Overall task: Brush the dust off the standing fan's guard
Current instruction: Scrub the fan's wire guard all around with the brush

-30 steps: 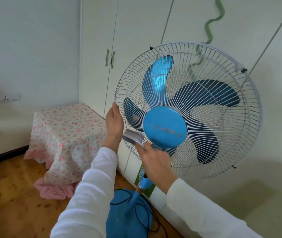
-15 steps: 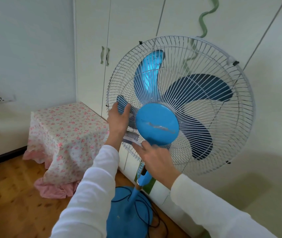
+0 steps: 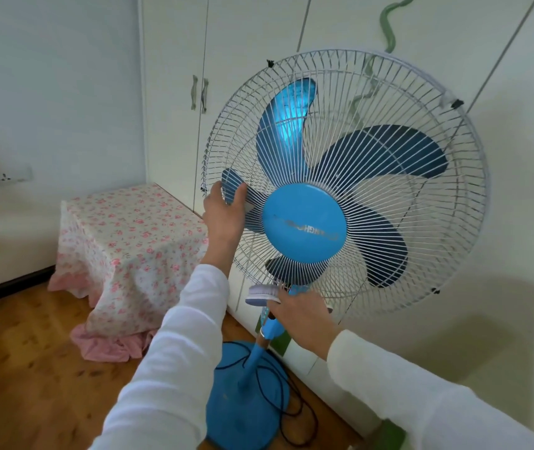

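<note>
A blue standing fan fills the middle of the view, with a white wire guard (image 3: 389, 102) around dark blue blades and a round blue hub (image 3: 304, 222). My left hand (image 3: 225, 217) rests flat against the guard's left side, thumb and fingers on the wires. My right hand (image 3: 304, 315) grips a small white brush (image 3: 260, 293) at the guard's bottom edge, bristles turned up against the wires. Part of the brush handle is hidden by my fingers.
The fan's blue pole (image 3: 260, 345) rises from a round blue base (image 3: 246, 397) with a black cord (image 3: 291, 407) looped on the wooden floor. A low table under a floral cloth (image 3: 129, 241) stands at the left. White wardrobe doors (image 3: 252, 34) are right behind the fan.
My right hand has carried the brush down from beside the hub to the guard's bottom edge. My left hand has stayed on the guard's left side.
</note>
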Tool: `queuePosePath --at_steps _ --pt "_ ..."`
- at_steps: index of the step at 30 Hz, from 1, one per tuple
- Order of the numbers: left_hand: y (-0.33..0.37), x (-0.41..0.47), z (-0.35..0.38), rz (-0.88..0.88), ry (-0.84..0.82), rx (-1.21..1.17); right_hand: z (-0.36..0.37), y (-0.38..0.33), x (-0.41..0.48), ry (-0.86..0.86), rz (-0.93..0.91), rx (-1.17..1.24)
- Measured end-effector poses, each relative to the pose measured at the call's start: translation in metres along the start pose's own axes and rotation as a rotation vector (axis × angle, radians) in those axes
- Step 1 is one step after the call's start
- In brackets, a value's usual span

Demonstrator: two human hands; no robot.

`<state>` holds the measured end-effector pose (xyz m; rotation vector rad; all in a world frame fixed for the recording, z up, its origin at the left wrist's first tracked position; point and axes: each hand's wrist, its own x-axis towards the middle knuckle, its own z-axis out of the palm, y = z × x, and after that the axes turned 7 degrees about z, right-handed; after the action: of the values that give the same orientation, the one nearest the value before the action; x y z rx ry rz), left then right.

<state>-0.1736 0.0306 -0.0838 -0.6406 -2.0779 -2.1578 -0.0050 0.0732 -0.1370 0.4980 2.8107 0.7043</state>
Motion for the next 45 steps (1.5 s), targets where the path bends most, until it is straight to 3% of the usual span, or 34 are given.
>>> queuePosePath --at_steps 13,23,34,45 --pt "0.023 -0.008 0.009 0.004 -0.04 0.014 0.001 0.022 0.006 -0.053 -0.048 -0.005" --pt "0.037 -0.013 -0.001 -0.05 -0.032 0.045 -0.039 0.049 -0.006 -0.027 -0.057 0.4" --pt "0.089 -0.008 0.003 0.127 -0.005 0.336 -0.076 0.087 -0.029 0.418 -0.001 0.825" --pt "0.166 -0.001 0.034 0.364 0.059 0.19 -0.112 0.155 -0.064 0.73 0.11 1.121"
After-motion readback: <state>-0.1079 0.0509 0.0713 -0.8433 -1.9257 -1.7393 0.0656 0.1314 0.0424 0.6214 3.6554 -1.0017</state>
